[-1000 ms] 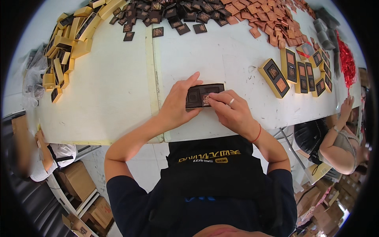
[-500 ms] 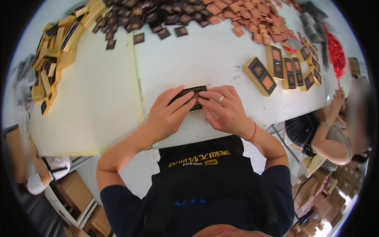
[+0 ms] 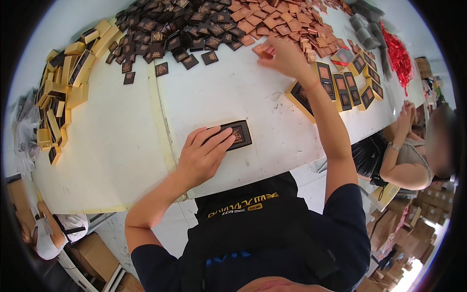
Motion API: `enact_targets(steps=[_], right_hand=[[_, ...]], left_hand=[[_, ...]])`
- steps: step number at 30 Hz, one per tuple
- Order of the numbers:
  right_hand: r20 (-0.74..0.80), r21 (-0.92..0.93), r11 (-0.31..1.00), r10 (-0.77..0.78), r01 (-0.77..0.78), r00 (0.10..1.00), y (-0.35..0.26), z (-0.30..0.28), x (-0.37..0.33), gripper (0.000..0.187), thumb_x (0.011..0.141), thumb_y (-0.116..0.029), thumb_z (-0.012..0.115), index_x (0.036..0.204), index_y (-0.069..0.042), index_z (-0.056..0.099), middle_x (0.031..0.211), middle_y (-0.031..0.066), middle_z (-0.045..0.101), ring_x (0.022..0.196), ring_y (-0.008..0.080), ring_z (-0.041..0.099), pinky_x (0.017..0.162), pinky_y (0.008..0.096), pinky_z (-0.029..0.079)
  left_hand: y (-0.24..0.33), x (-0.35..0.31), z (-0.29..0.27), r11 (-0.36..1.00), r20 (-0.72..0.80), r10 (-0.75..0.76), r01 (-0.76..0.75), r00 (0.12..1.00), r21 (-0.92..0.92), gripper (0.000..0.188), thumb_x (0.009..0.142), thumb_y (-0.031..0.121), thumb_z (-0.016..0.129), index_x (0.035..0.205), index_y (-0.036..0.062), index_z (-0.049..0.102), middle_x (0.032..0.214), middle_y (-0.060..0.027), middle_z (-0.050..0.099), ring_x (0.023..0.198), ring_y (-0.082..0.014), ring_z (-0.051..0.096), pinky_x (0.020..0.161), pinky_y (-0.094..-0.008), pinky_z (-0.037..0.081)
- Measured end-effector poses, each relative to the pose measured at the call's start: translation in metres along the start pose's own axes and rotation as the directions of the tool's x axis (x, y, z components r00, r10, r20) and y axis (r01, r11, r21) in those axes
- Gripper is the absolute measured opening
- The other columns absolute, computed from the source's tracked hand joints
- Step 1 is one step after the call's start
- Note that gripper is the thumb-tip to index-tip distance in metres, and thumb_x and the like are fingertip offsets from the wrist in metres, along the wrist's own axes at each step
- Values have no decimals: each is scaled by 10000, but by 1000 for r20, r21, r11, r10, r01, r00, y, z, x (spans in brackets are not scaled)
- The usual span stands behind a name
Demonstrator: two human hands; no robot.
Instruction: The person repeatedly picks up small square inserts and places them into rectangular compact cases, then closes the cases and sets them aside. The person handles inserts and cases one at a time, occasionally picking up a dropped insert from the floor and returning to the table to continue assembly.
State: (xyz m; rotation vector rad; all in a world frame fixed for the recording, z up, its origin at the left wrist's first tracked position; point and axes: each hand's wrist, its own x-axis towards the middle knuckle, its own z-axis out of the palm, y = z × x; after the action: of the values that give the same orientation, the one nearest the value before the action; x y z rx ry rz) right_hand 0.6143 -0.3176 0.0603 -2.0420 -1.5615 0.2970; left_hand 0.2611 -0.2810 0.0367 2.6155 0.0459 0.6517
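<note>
A black rectangular box tray (image 3: 247,127) lies on the white table in front of me, with a black square packet (image 3: 238,138) in its right part. My left hand (image 3: 203,152) rests over the tray's left part, fingers stretched across it and covering what is there. Out at the near edge of a heap of orange-brown square packets (image 3: 284,22), my right hand (image 3: 287,58) has its fingers pinched on one orange square packet (image 3: 259,50). Left of that heap spreads a pile of black square packets (image 3: 180,29).
Gold-edged boxes (image 3: 78,73) are stacked at the far left. Several filled gold boxes (image 3: 343,90) stand under and beyond my right forearm. Grey bundles (image 3: 367,31) and red shiny strips (image 3: 396,58) lie at the far right. Another person (image 3: 406,158) sits at the right edge.
My right hand has left the tray and reached forward to the orange packets. My left hand stays on the tray, where a black packet now shows. The view has shifted slightly.
</note>
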Motion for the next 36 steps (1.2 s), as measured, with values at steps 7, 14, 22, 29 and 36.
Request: enact_targets(steps=[7,14,22,29,36], right_hand=[[-155,382,886,-218,262,964,-132,34,-95,564,696,-79,852,1213,-96,627,948,49,647,786,183,626,693,303,529],[220,912,362,-28,-195,975,-146,68,-129,413,838,68,700,1236,21,603,1092,87,655,1034,173,686,925,313,570],[228,811,552,8,-195,974,-151,65,-124,388,866,83,621,1248,20,597,1083,91,654,1026,167,679,895,290,566],[158,801,558,152,-217,976,-151,67,-122,227,852,61,654,1066,14,595,991,46,660,875,98,644,752,232,551],[-194,353,933,140,-64,971,-169,90,-130,207,759,-60,774,889,-105,619,874,4,631,813,190,533,825,354,348]], left_hand=[[-15,-13,-10,946,-186,-193,132,963,-295,780,670,218,914,1315,46,512,1280,-127,601,1164,-332,552,1019,-440,421],[-8,-16,-10,892,-170,-277,188,946,-412,642,686,98,907,1240,56,585,1158,-121,635,1064,-254,619,893,-356,517],[-7,-20,-7,893,-202,-346,256,916,-369,603,644,150,909,1173,95,624,1069,-63,633,1006,-263,599,821,-350,504],[-16,-7,-24,945,-131,-304,282,944,-166,737,614,167,908,1253,110,544,1144,-90,584,1057,-310,565,895,-410,472],[-15,-14,-13,923,-119,-357,330,927,-200,739,609,181,907,1244,106,537,1143,-99,574,1043,-316,564,873,-415,480]])
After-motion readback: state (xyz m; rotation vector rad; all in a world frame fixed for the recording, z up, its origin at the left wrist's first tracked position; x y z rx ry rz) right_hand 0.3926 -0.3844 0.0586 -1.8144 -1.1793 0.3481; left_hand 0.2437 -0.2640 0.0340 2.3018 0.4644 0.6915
